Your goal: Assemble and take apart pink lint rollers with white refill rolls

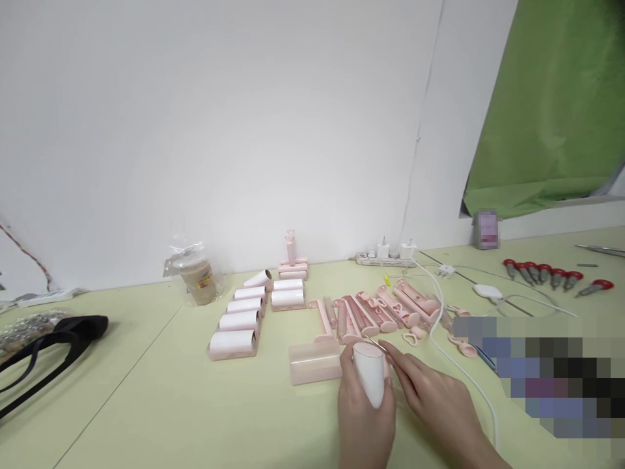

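Near the front of the table, my left hand (364,417) is wrapped round a white roll (371,378) with a pale pink round end, tilted up. My right hand (434,391) is closed on a slim metal tool (375,344), whose tip is at the roll's pink end; its exact kind is too small to tell. Just left of my hands lies a clear pinkish plastic cover (315,363). Behind them several pink plastic roller parts (364,316) lie in a row. Small pink heart-shaped pieces (415,333) are beside these.
Several white rolls in clear covers (234,342) stand left of centre. A bagged drink cup (198,277) stands by the wall. A white cable (459,371) runs from the power strip (385,258) past my right hand. Red-topped tools (544,270) lie at right, a black strap (53,345) at left.
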{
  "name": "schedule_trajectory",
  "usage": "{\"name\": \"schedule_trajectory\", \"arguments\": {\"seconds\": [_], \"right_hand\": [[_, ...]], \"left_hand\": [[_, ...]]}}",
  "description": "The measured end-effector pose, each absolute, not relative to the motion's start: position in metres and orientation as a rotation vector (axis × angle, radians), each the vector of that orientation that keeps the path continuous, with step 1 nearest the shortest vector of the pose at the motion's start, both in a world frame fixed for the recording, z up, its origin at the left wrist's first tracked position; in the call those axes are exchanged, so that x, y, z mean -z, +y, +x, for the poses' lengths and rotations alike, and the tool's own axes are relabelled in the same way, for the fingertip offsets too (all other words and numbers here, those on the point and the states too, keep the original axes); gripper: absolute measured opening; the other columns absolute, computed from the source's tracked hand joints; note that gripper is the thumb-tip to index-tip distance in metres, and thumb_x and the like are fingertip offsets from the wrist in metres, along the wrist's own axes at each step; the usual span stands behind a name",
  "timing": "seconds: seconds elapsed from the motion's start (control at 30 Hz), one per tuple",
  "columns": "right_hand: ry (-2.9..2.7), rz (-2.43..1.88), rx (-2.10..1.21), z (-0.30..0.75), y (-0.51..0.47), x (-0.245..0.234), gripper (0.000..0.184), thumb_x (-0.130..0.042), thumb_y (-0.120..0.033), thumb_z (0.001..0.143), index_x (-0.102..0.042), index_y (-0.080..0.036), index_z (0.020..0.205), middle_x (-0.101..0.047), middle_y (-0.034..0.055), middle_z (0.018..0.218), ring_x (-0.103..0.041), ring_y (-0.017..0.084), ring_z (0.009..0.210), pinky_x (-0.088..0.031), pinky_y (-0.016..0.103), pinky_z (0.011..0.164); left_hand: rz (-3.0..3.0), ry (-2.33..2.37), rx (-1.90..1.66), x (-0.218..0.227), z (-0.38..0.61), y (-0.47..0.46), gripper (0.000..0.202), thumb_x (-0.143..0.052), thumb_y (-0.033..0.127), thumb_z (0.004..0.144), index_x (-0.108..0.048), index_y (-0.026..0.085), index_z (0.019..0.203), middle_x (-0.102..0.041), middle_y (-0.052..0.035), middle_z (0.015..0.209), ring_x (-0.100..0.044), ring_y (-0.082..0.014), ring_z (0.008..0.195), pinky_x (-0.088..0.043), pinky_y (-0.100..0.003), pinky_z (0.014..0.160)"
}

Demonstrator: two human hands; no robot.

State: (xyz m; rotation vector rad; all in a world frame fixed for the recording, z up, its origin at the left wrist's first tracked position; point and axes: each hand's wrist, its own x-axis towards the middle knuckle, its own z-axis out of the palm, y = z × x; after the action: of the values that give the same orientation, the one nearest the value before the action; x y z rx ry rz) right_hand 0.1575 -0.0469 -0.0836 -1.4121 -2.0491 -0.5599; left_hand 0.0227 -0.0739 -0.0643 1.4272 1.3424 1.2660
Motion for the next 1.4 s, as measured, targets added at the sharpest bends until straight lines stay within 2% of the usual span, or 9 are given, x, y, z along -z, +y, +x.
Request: {"name": "schedule_trajectory", "arguments": {"seconds": [0.17, 0.3, 0.5, 0.77, 0.9, 1.0, 1.13, 1.27, 1.4], "right_hand": [[-2.005, -1.366, 0.166, 0.157, -0.042, 0.073, 0.027, -0.034, -0.028, 0.087, -0.058, -0.025, 0.100, -0.071, -0.0018, 0.077, -0.063, 0.014, 0.047, -0.043, 0.021, 0.037], [-2.098, -1.168, -0.104, 0.140, -0.052, 0.056, 0.023, -0.038, -0.032, 0.087, -0.059, -0.027, 0.094, -0.071, -0.0026, 0.080, -0.065, 0.013, 0.057, -0.049, 0.020, 0.050], [-2.213, -1.008, -0.032, 0.115, -0.050, 0.052, 0.026, -0.038, -0.025, 0.086, -0.061, -0.025, 0.098, -0.070, 0.0008, 0.085, -0.065, 0.015, 0.067, -0.050, 0.023, 0.057], [-2.339, -1.029, 0.095, 0.106, -0.044, 0.058, 0.034, -0.029, -0.026, 0.089, -0.061, -0.022, 0.100, -0.069, 0.0027, 0.072, -0.063, 0.017, 0.059, -0.045, 0.025, 0.048], [-2.296, -1.165, 0.085, 0.112, -0.036, 0.057, 0.032, -0.031, -0.028, 0.088, -0.062, -0.026, 0.097, -0.071, 0.0008, 0.081, -0.065, 0.019, 0.062, -0.046, 0.026, 0.047], [-2.135, -1.209, -0.222, 0.117, -0.029, 0.052, 0.026, -0.037, -0.034, 0.087, -0.060, -0.028, 0.097, -0.068, 0.0012, 0.092, -0.064, 0.020, 0.079, -0.050, 0.028, 0.059], [-1.842, -1.007, -0.657, 0.115, -0.012, 0.029, 0.022, -0.045, -0.039, 0.084, -0.057, -0.023, 0.093, -0.063, 0.0044, 0.093, -0.060, 0.018, 0.084, -0.050, 0.029, 0.070], [-1.533, -0.756, -0.765, 0.099, 0.011, -0.003, 0.018, -0.053, -0.038, 0.079, -0.053, -0.021, 0.088, -0.059, 0.0025, 0.086, -0.058, 0.016, 0.085, -0.048, 0.028, 0.074], [-1.622, -0.675, -0.764, 0.083, 0.024, -0.009, 0.019, -0.053, -0.038, 0.080, -0.055, -0.020, 0.084, -0.060, 0.0042, 0.085, -0.058, 0.018, 0.086, -0.045, 0.033, 0.080]], "left_hand": [[1.408, 1.470, -1.203, 0.063, -0.001, -0.071, 0.051, -0.053, 0.029, 0.074, -0.031, 0.020, 0.118, -0.054, -0.0102, 0.111, -0.054, -0.0246, 0.094, -0.039, -0.029, 0.077], [1.464, 1.581, -1.157, 0.053, -0.031, -0.073, 0.041, -0.051, 0.037, 0.075, -0.038, 0.023, 0.112, -0.060, -0.0064, 0.098, -0.056, -0.0241, 0.082, -0.040, -0.029, 0.070], [1.402, 1.690, -1.176, 0.047, -0.052, -0.079, 0.041, -0.053, 0.038, 0.073, -0.040, 0.023, 0.109, -0.061, -0.0051, 0.092, -0.056, -0.0231, 0.077, -0.040, -0.028, 0.066], [1.421, 1.627, -1.164, 0.067, -0.063, -0.081, 0.036, -0.050, 0.038, 0.076, -0.039, 0.024, 0.107, -0.061, -0.0034, 0.092, -0.057, -0.0207, 0.075, -0.040, -0.025, 0.064], [1.425, 1.632, -1.060, 0.068, -0.063, -0.083, 0.030, -0.049, 0.037, 0.076, -0.041, 0.021, 0.099, -0.060, -0.0046, 0.083, -0.056, -0.0212, 0.070, -0.039, -0.026, 0.061], [1.420, 1.693, -1.011, 0.063, -0.066, -0.083, 0.034, -0.051, 0.038, 0.074, -0.040, 0.019, 0.101, -0.060, -0.0060, 0.082, -0.056, -0.0228, 0.071, -0.039, -0.027, 0.061], [1.522, 1.688, -1.077, 0.050, -0.073, -0.069, 0.054, -0.049, 0.036, 0.076, -0.027, 0.018, 0.122, -0.057, -0.0094, 0.100, -0.056, -0.0244, 0.082, -0.039, -0.030, 0.070], [1.827, 1.362, -1.206, 0.033, -0.074, -0.041, 0.041, -0.048, 0.028, 0.078, -0.038, 0.020, 0.117, -0.050, -0.0087, 0.115, -0.046, -0.0237, 0.106, -0.033, -0.031, 0.087], [1.860, 1.211, -1.249, 0.023, -0.065, -0.018, 0.032, -0.050, 0.026, 0.078, -0.041, 0.021, 0.109, -0.054, -0.0058, 0.106, -0.050, -0.0209, 0.099, -0.037, -0.031, 0.084]]}}
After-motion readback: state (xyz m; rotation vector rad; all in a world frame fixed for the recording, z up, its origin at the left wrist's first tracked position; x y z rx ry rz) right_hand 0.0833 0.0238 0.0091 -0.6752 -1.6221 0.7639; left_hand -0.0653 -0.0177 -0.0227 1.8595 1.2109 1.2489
